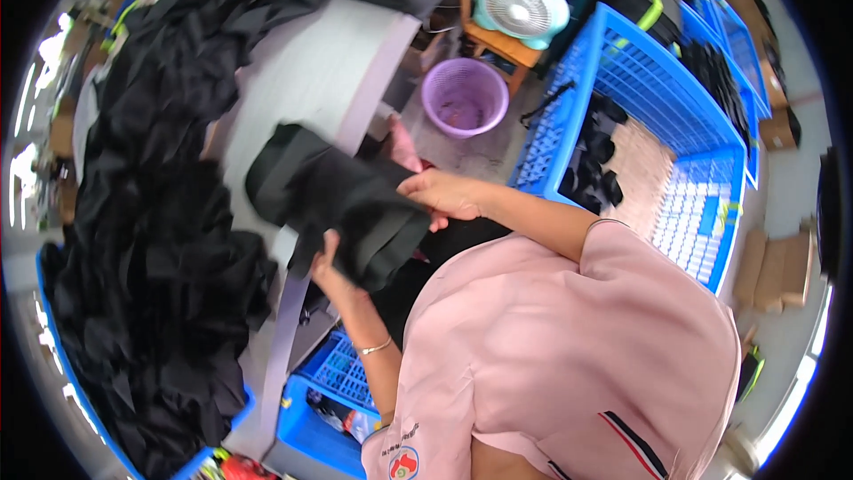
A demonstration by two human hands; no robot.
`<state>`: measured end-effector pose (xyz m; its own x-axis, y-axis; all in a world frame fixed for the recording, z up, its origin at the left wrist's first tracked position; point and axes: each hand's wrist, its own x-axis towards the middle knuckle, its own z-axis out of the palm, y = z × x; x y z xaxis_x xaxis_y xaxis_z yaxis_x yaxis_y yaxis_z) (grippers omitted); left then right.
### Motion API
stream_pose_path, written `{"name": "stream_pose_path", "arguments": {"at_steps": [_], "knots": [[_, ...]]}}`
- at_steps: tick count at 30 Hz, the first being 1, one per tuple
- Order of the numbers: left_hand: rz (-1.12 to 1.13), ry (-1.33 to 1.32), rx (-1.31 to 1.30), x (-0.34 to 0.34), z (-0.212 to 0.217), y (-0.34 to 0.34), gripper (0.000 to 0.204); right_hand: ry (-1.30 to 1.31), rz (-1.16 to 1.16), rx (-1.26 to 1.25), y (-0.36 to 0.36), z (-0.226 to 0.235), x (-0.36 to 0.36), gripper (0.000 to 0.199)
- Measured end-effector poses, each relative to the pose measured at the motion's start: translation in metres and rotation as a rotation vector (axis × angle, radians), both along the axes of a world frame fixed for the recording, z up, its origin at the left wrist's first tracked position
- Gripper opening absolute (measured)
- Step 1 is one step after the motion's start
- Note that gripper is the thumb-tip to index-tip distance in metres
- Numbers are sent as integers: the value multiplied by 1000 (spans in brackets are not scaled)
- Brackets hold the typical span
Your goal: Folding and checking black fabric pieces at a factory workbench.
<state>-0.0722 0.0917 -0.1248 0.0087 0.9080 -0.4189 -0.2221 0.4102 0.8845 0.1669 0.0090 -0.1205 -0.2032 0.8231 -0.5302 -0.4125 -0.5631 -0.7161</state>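
A black fabric piece [333, 187], shaped like a loose tube or bag, hangs between my two hands over the near edge of the worktable [302, 62]. My right hand [446, 194] is closed on its right edge, fingers bent over the cloth. At its lower left side, my left hand [330, 268] grips the cloth with the thumb up, beside a dark strap-like part. The left fingers are partly hidden behind the fabric. Motion blurs the piece, so its seams cannot be made out.
A large heap of black fabric [169, 213] covers the table's left side. To the right stand a blue crate [577, 116] with black pieces inside, a purple basket [464, 98] and a turquoise fan [520, 7] on a wooden stool. Another blue crate [311, 427] sits below the table.
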Motion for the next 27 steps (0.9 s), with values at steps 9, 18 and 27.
{"name": "stream_pose_path", "arguments": {"at_steps": [9, 18, 27], "knots": [[-258, -14, 237, 79, 38, -37, 21, 124, -559, 202, -75, 50, 9, 43], [-706, -50, 151, 95, 33, -64, 50, 104, -1596, 19, -225, -60, 135, 34], [-626, 31, -66, 53, -5, -61, 42, 24, -1973, 46, -335, -167, 265, 42]]}}
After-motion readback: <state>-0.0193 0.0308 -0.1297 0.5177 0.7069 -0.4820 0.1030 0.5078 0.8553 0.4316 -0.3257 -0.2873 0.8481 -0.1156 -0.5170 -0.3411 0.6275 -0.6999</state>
